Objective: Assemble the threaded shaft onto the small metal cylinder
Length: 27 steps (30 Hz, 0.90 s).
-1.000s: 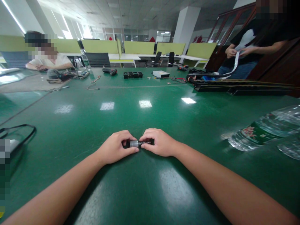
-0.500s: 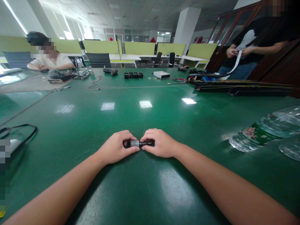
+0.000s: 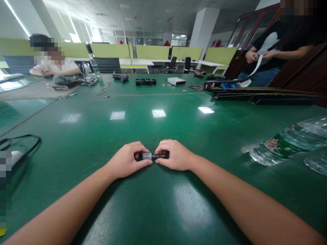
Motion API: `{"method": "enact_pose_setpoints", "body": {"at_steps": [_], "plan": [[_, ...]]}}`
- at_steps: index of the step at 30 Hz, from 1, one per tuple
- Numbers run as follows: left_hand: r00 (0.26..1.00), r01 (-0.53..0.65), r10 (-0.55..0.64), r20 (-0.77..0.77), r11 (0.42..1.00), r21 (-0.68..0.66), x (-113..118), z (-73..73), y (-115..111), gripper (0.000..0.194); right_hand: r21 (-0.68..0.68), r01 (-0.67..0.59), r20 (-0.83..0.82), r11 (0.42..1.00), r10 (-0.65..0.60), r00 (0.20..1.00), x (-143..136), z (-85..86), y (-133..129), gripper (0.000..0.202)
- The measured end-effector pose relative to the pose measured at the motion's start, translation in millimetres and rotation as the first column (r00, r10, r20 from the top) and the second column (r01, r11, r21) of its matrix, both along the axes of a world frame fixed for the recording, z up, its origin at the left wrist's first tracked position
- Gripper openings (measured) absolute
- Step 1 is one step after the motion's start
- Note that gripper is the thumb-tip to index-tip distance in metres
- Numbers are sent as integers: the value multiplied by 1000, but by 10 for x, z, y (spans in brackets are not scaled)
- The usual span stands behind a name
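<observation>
Low over the green table (image 3: 153, 131), my left hand (image 3: 127, 160) pinches a small grey cylinder (image 3: 147, 156) between thumb and fingers. Extending from the cylinder's right end is a dark ribbed shaft (image 3: 154, 157), and my right hand (image 3: 176, 156) is closed on it. The cylinder and shaft lie in one level line. I cannot tell whether they are one piece or two parts meeting. Fingers hide both outer ends.
Large clear water bottles (image 3: 286, 146) lie at the right, with a black strap (image 3: 28, 136) at the left. Across the table are a cordless drill (image 3: 120, 78), a black block (image 3: 145, 82), a silver box (image 3: 176, 81) and long black rails (image 3: 265, 95). Two other people are nearby.
My right hand has shifted very slightly to the right and up along the shaft. My left hand and the cylinder look almost unmoved.
</observation>
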<state>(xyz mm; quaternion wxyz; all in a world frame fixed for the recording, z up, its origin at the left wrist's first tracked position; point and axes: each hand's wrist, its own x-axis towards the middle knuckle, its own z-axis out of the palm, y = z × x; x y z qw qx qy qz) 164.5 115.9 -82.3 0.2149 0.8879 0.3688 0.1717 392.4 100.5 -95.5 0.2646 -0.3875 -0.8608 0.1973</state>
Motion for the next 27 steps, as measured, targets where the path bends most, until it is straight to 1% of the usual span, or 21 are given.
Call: {"method": "enact_pose_setpoints", "body": {"at_steps": [10,15,27], "plan": [[1000,-6,6,5,1000,-7,5,10,-8,27,13,13,24,1000,-14,1000,18,15,15,9],[1000,-9,10,5,1000,-9,4,12,-5,27,25,12,19,1000,-12,1000,41,4,24,10],[1000,-11,11,9,1000,-23,7,17,-5,27,7,5,-4,1000,-5,1000,79,3,42,7]]}}
